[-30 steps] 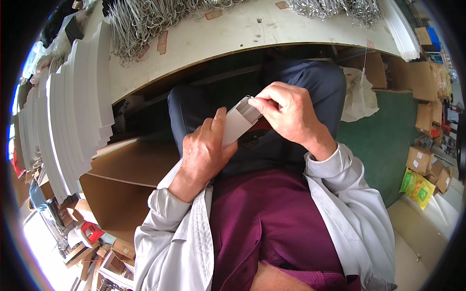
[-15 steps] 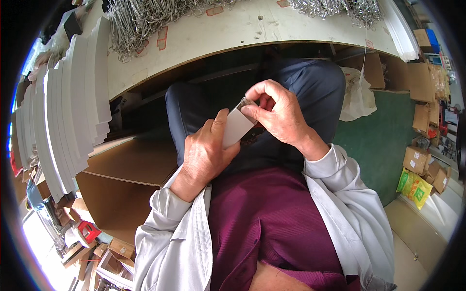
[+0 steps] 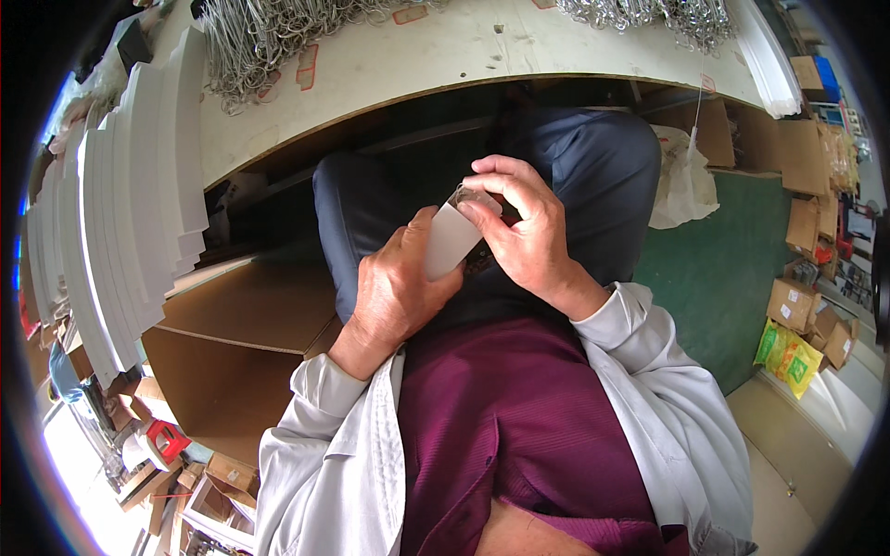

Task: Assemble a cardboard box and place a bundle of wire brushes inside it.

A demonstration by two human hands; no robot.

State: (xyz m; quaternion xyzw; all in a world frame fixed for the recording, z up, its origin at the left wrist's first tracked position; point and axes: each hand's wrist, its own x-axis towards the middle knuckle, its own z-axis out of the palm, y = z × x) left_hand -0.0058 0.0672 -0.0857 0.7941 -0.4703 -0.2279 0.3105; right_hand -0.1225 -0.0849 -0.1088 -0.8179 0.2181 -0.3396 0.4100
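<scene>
A small white cardboard box (image 3: 452, 243) is held slantwise over my lap. My left hand (image 3: 394, 278) wraps round its lower part, thumb on one side and fingers on the other. At the box's far upper end my right hand (image 3: 533, 227) has its thumb pressed on the opening and its index finger curled over the edge. A bit of shiny metal wire (image 3: 461, 193) shows in that opening, partly hidden by the right thumb. What else lies inside the box cannot be seen.
Ahead is a pale worktable (image 3: 399, 69) with heaps of metal wire hooks (image 3: 255, 46) and more metal pieces (image 3: 649, 18). Stacked white card strips (image 3: 130, 204) stand at the left. An open brown carton (image 3: 241, 361) sits beside my left leg. A plastic bag (image 3: 681, 185) hangs at right.
My right hand has shifted slightly left, its fingers less tightly curled and its thumb lying on the box's end. The left hand keeps its grip on the box.
</scene>
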